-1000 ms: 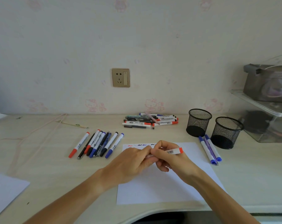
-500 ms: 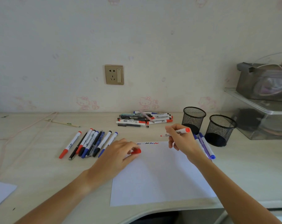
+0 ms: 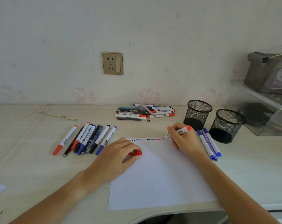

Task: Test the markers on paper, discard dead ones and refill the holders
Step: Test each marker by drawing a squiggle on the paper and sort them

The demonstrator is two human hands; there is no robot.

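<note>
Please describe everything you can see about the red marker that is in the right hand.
The red marker has a white barrel with dark print and a red end cap; it looks like plastic. Its cap is off: the red cap is under the fingers of the left hand. The right hand grips it like a pen, tilted, with the red tip at the top edge of the paper, just right of a row of small scribbles.

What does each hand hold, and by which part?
Right hand grips the red marker mid-barrel; left hand holds its red cap, partly hidden.
</note>
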